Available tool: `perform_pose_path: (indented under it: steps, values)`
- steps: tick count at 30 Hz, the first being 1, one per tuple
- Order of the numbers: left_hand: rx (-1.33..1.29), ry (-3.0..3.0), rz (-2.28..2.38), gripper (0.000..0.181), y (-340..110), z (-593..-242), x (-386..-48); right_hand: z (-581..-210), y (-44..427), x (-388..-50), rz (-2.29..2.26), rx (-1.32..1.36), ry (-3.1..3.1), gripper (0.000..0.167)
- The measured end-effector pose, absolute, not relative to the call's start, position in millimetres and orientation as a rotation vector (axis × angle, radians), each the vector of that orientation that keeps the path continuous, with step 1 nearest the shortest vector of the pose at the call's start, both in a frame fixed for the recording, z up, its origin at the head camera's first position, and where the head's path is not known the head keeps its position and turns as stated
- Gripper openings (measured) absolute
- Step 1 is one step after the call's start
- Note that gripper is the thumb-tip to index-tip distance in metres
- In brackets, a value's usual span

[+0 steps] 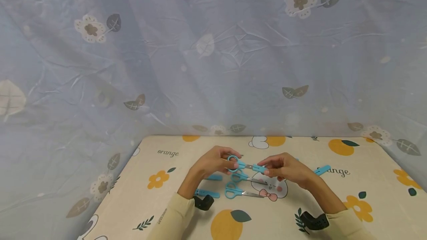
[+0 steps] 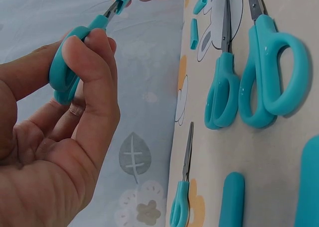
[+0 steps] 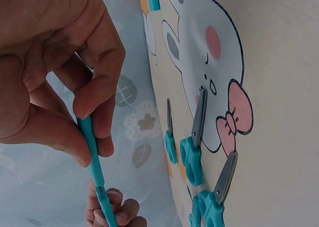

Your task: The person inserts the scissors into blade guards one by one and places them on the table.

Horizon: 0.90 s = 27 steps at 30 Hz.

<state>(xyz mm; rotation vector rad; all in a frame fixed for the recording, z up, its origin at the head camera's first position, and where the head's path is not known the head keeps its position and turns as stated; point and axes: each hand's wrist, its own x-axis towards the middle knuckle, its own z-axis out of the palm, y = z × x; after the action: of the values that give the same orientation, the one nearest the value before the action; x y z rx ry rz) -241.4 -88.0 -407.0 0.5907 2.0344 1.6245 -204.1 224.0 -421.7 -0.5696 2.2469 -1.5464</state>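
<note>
Above the table my left hand (image 1: pixel 216 161) grips a pair of scissors (image 2: pixel 67 62) by its light-blue handles, thumb and fingers around the loops. My right hand (image 1: pixel 291 170) pinches a light-blue blade cover (image 3: pixel 88 139) between thumb and fingers. That cover sits over the front of the held scissors' blades; a short stretch of metal shows between cover and handles. Below the hands, uncovered scissors (image 1: pixel 235 192) and a second pair (image 2: pixel 224 90) lie on the table, blades pointing right. A third pair (image 2: pixel 180 202) lies farther back, mostly hidden by my left hand in the head view.
Left of the loose scissors lie light-blue pieces, one (image 1: pixel 215 177) behind another (image 1: pixel 208 194). A blade cover (image 1: pixel 322 170) lies beyond my right wrist, with a further one (image 2: pixel 194 34) close by. The patterned tablecloth (image 1: pixel 186 225) meets a hanging grey-blue curtain (image 1: pixel 213 95) at the back.
</note>
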Motion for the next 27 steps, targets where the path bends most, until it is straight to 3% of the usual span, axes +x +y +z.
perform_pose_path:
  steps: [27]
  values:
    - [0.598, 2.036, 1.608, 0.033, -82.1, -417.0, -240.0, -426.0, 225.5, -206.0, -1.499, -0.625, 2.270, 0.036]
